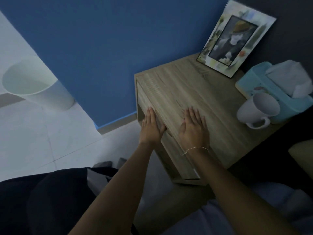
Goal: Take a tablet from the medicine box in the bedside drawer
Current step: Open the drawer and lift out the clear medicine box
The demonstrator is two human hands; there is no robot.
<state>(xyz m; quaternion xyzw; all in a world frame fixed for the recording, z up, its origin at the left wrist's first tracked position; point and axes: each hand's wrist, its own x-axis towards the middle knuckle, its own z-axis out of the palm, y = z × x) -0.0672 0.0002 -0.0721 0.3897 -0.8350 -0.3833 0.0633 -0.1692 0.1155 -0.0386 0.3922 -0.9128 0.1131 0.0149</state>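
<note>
A light wooden bedside cabinet [194, 92] stands against the blue wall. Its drawer front [176, 156] faces down-left and looks closed. My left hand [151, 128] lies flat at the cabinet's front top edge, fingers extended over the drawer front. My right hand [194, 128] rests palm down on the cabinet top, fingers spread, a thin string band on the wrist. Neither hand holds anything. No medicine box or tablet is visible.
On the cabinet top stand a picture frame [237, 38] at the back, a white mug [259, 109] and a turquoise tissue box [277, 89] at the right. A white bin [35, 83] stands on the tiled floor to the left. My dark-clothed knee fills the lower left.
</note>
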